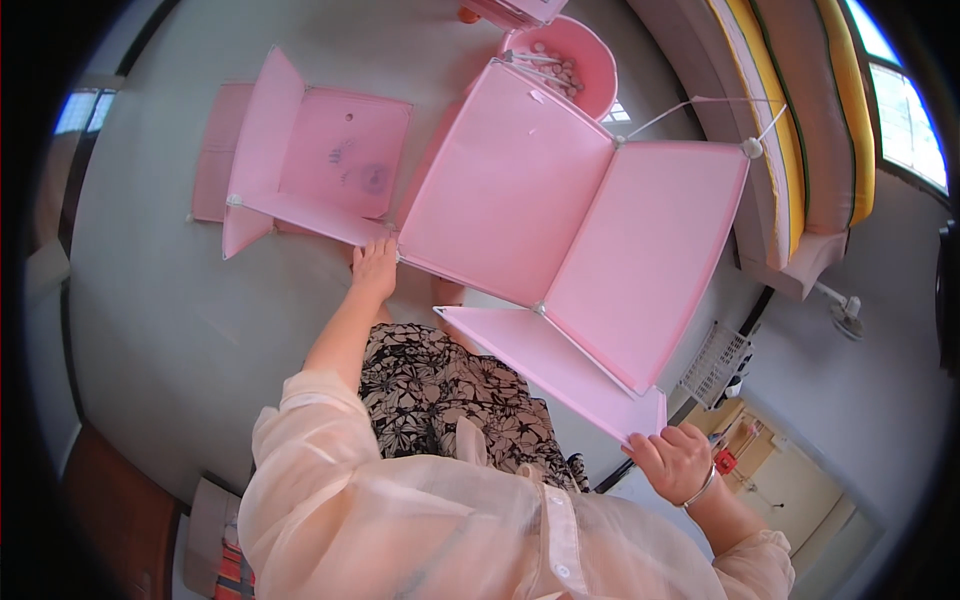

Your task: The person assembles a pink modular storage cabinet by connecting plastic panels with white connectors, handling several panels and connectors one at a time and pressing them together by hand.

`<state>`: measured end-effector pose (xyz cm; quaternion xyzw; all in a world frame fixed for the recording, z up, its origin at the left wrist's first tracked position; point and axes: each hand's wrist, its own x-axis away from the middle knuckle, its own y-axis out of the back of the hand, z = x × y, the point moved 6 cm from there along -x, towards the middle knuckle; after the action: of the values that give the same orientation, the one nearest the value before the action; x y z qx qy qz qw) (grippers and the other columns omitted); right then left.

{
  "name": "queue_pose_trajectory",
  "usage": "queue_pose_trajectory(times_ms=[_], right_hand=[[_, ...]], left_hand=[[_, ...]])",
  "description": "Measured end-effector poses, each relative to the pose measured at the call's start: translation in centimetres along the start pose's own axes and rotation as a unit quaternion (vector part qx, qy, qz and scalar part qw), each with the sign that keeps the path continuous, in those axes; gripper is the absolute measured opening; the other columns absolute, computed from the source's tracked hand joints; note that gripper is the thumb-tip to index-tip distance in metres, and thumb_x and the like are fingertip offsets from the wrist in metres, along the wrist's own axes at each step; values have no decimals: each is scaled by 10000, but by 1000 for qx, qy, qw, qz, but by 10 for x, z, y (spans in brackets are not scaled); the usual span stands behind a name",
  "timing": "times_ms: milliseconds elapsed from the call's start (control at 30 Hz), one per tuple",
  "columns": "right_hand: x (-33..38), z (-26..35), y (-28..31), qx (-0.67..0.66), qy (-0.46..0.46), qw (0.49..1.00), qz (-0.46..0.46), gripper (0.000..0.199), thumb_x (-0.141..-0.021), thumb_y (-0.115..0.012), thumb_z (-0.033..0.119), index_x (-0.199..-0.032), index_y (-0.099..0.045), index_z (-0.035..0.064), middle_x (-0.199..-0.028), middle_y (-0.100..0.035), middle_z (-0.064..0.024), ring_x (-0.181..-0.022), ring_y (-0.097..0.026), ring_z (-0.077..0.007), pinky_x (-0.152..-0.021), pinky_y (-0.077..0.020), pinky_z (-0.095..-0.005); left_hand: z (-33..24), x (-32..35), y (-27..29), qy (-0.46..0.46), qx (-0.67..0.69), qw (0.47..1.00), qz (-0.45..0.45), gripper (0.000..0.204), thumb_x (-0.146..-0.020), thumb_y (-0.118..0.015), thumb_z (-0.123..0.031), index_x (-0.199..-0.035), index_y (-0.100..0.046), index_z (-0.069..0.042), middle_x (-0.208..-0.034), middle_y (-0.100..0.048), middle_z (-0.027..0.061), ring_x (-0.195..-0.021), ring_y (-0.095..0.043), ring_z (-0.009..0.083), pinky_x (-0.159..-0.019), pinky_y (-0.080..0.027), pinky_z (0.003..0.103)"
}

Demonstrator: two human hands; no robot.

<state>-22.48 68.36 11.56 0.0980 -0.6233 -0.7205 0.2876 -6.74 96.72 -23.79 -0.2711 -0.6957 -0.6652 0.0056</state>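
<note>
A partly joined rack of flat pink panels (510, 185) stands in front of me, with white connectors (541, 309) at its corners. My left hand (375, 268) grips the panel edge beside a corner connector, near the middle of the rack; its fingertips lie over the rim. Far to the right, my right hand (678, 462) pinches the outer corner of a lower pink panel (560, 360), thumb against its face. That panel slants down from the connector toward my right side. Left of my left hand, more joined panels (265, 150) form an open box shape.
A pink bucket (600, 75) of small white connectors stands behind the rack. White rods (655, 118) stick out from the upper right connectors. At the right are a cushioned sofa (800, 130), a floor fan (847, 315) and a white basket (715, 365). Grey floor (140, 300) spreads left.
</note>
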Motion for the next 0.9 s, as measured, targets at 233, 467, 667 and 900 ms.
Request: queue_pose_trajectory(times_ms=[233, 467, 667, 900], right_hand=[[95, -55, -13, 18, -119, 992, 23, 130, -647, -589, 156, -694, -488, 90, -507, -408, 8, -481, -420, -142, -440, -321, -270], [108, -46, 51, 4, -181, 983, -42, 144, -620, -609, 113, -671, -478, 79, -474, -399, -18, -432, -416, -158, -392, -321, -271], [89, -111, 63, -107, -356, 898, -235, 64, -754, -506, 64, -724, -482, 13, -510, -460, -71, -378, -456, -172, -355, -342, -253], [11, -188, 13, -527, -443, 640, -341, 174, -835, -423, 176, -784, -466, 15, -516, -467, -14, -302, -399, -81, -263, -306, -199]], left_hand=[[-23, 20, 58, -8, 118, 988, 96, 303, -732, -505, -157, -1002, -415, -54, -947, -508, 120, -922, -463, 290, -746, -392, 408], [-70, 30, 67, -61, 252, 948, 186, 221, -733, -498, -210, -895, -524, -62, -870, -565, 130, -835, -527, 283, -722, -416, 372], [-72, 18, 80, -23, 290, 948, 131, 213, -760, -458, -218, -887, -524, -60, -852, -560, 153, -813, -527, 307, -695, -418, 375], [-30, 17, 87, 64, 247, 961, 109, 221, -757, -441, -209, -859, -545, -43, -836, -564, 161, -809, -526, 317, -703, -416, 384]])
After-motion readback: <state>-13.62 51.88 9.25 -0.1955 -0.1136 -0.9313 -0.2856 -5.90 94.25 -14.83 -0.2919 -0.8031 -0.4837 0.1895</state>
